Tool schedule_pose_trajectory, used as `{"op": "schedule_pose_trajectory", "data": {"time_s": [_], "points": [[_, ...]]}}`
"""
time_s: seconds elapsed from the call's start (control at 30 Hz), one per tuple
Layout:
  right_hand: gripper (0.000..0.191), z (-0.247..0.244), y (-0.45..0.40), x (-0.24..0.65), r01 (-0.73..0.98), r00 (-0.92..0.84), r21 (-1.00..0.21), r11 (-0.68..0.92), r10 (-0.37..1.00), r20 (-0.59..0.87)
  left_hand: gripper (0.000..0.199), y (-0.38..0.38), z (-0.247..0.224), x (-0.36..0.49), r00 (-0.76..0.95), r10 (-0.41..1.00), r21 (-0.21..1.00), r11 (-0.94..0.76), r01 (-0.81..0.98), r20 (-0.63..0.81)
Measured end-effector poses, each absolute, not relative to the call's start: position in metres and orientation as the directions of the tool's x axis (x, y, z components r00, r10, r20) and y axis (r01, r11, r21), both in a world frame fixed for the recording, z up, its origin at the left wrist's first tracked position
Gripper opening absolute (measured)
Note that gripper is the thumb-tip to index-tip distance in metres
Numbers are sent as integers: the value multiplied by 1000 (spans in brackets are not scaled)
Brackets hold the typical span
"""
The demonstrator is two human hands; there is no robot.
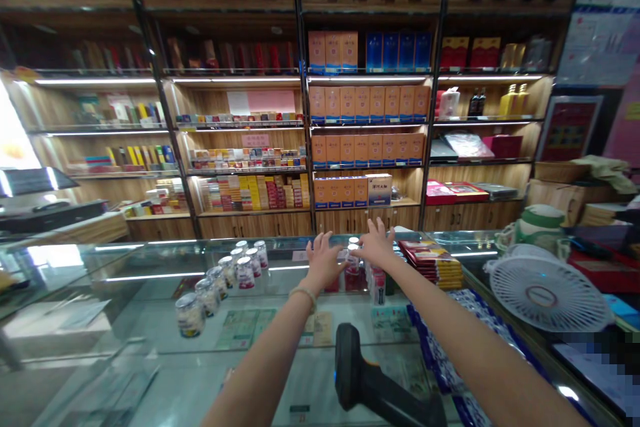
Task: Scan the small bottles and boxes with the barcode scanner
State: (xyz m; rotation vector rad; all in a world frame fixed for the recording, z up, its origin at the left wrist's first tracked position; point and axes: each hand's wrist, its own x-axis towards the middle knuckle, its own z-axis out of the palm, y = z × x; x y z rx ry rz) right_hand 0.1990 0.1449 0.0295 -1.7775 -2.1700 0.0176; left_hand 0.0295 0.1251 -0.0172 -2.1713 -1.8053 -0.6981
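Both arms reach forward over a glass counter [165, 363]. My left hand [325, 263], with a band on its wrist, has its fingers spread beside a small group of white-and-red cans [353, 265]. On the other side of those cans, my right hand [378, 245] has its fingers apart, its thumb side close to the can tops. Whether either hand touches a can I cannot tell. Below the right hand stand small red-and-white packs [379, 287]. Further left, several more cans [245, 272] stand upright in slanting rows.
A black barcode scanner [353, 367] stands in the near middle. Right of the hands lie stacked red-and-yellow packs [435, 265] and blue-and-white packets [480, 320]. A white fan [547, 290] is at the right. Stocked shelves [367, 127] line the back wall.
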Motion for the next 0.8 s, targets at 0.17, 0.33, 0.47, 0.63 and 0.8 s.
{"op": "schedule_pose_trajectory", "data": {"time_s": [0.17,0.33,0.47,0.63,0.8], "points": [[54,25,152,192,954,-179,-195,230,952,248,32,131,-25,35,126,878,157,-221,962,462],[50,22,152,191,956,-187,-174,237,946,263,19,127,-28,38,125,871,157,-224,962,475],[44,23,144,192,948,-213,-181,261,945,247,14,120,-27,35,119,870,159,-220,963,478],[41,23,128,194,935,-267,-172,310,935,235,11,100,-24,33,122,875,161,-220,962,469],[36,24,106,195,919,-318,-143,368,905,283,10,76,-18,33,128,870,168,-233,958,475]]}}
